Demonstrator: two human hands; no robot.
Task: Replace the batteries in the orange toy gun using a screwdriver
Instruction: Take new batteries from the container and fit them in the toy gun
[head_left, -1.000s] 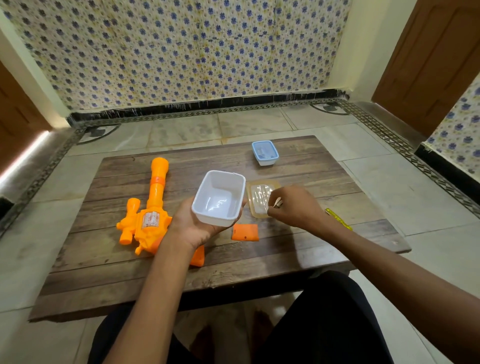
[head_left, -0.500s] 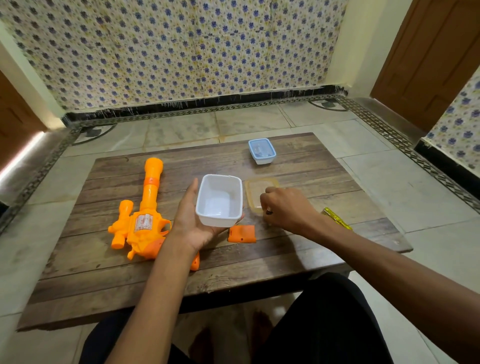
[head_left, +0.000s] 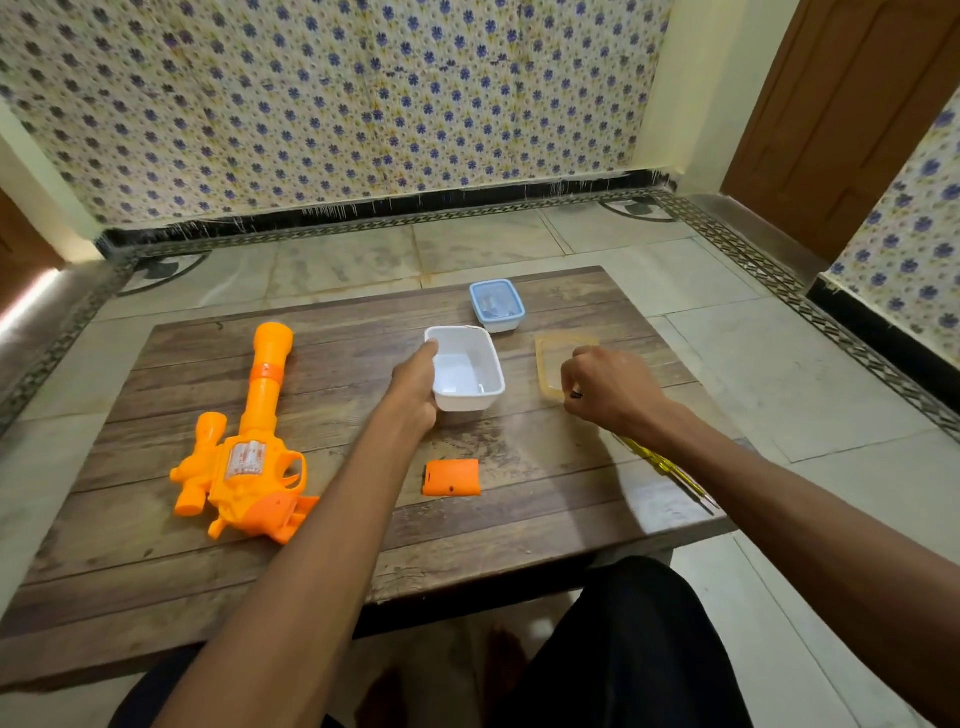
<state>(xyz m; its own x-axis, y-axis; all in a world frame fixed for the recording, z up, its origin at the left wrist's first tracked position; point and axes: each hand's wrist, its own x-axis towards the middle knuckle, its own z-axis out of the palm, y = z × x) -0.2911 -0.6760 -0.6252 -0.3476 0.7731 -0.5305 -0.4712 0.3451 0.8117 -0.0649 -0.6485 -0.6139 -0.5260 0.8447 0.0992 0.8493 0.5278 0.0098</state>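
White tub (head_left: 467, 369) sat near the middle of the wood table (head_left: 130, 561), open side up. It is the landmark here. Left hand (head_left: 415, 384) gripped the tub's left wall, thumb over the rim & fingers wrapped under. Right hand (head_left: 608, 389) was just right of the tub, curled shut w/ fingertips pinched on something small & dark; couldn't tell what it was. That hand rested on the near edge of a see-through yellow lid (head_left: 558, 358), which lay flat just right of the tub, not touching it. Small box w/ a blue lid (head_left: 497, 305) sat just behind the tub, closed. Orange toy gun (head_left: 244, 457) lay on its side well left of the tub, barrel pointing away from the person. Orange battery cover (head_left: 451, 478) lay flat in front of the tub, apart from the gun. Yellow screwdriver (head_left: 670, 470) lay to the right & nearer than the tub, partly hidden under the right wrist, tip near the table edge.
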